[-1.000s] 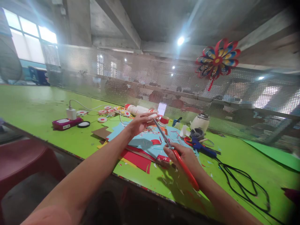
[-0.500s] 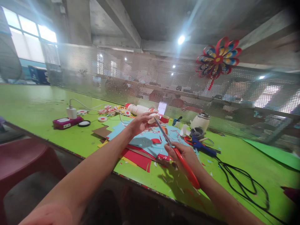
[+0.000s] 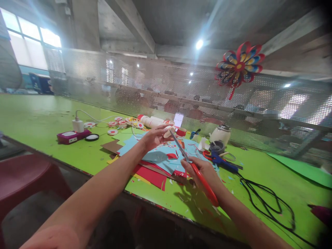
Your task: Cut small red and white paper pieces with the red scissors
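Red-handled scissors [image 3: 201, 180] slant toward a pale piece [image 3: 168, 133].

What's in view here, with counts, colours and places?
Scissors: one held, red-handled, centre
Piece: one, pale, at scissors' tip
Table: one, green, below
Paper: several, mostly blue, centre
Sheet: one, green, right
Discs: several, white-red, left
Tubes: count unclear, whitish, rear
Phone: one, pale screen, rear
Roll: one, red, near phone
Jar: one, cream, right
Glue gun: one, blue, right
Cable: one, black, right
Box: one, purple, left
Plug: one, white, on box
Lid: one, black-rimmed, beside box
Stool: one, dark red, left
Flower: one, multicoloured, upper right
Mesh: one, grey, behind
Left hand: one, bare, on piece
Right hand: one, bare, on scissors
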Demonstrator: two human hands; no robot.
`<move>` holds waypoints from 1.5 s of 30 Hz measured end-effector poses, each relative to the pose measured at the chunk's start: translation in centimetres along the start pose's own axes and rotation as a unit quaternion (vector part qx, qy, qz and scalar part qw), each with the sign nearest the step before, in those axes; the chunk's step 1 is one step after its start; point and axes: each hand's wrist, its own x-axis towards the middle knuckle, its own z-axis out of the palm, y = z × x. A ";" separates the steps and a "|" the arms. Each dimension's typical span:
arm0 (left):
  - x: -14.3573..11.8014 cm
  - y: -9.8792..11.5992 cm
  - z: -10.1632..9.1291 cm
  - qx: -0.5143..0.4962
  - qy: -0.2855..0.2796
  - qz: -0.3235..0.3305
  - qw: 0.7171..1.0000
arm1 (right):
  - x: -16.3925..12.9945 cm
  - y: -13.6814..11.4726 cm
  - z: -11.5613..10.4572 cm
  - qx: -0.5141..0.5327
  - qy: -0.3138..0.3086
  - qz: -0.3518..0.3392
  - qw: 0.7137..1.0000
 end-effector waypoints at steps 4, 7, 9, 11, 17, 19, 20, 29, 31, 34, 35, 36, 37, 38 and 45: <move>0.1 -0.1 -0.3 0.006 0.002 0.006 1.000 | 0.0 -0.1 0.1 0.019 -0.014 0.015 1.000; 0.2 -0.1 -0.4 0.006 0.004 0.010 1.000 | -0.1 -0.1 0.1 0.019 -0.022 0.026 0.999; 0.3 -0.1 -0.4 0.005 0.011 0.009 1.000 | -0.1 -0.1 0.1 0.015 -0.027 0.029 0.999; 0.3 0.0 -0.4 0.006 0.017 0.009 1.000 | -0.1 -0.1 0.0 0.017 -0.029 0.028 0.999; 0.2 -0.1 -0.4 0.008 0.001 0.013 1.000 | -0.1 0.0 0.0 0.015 -0.034 0.030 0.999; 0.2 -0.2 -0.4 0.011 0.000 0.012 1.000 | -0.1 0.0 0.1 0.001 -0.025 0.027 0.999; 0.2 -0.2 -0.5 0.012 0.000 0.011 1.000 | -0.1 0.0 0.1 -0.007 -0.020 0.025 0.999; 0.3 -0.3 -0.8 0.012 -0.002 0.000 1.000 | -0.1 -0.1 0.1 -0.028 -0.006 0.023 0.999; 0.3 -0.3 -0.9 0.014 -0.003 0.001 1.000 | -0.1 -0.1 0.1 -0.033 -0.004 0.019 0.999; 0.3 -0.4 -1.0 0.021 -0.004 0.002 1.000 | -0.1 0.0 0.2 -0.037 0.001 0.010 0.999; 0.3 -0.4 -1.0 0.021 -0.004 0.001 1.000 | -0.1 0.1 0.2 -0.037 0.004 0.006 0.999; 0.4 -0.4 -1.0 0.021 -0.004 0.001 1.000 | -0.1 0.2 0.3 -0.035 0.005 0.004 0.999; 0.4 -0.4 -1.0 0.021 -0.005 0.000 1.000 | -0.1 0.2 0.3 -0.032 0.005 0.005 0.999; 0.4 -0.4 -1.1 0.021 -0.005 -0.001 1.000 | -0.1 0.3 0.4 -0.029 0.006 0.006 1.000; 0.3 -0.2 -1.1 0.032 -0.014 -0.008 0.999 | -0.1 -0.1 0.2 -0.022 -0.004 -0.003 1.000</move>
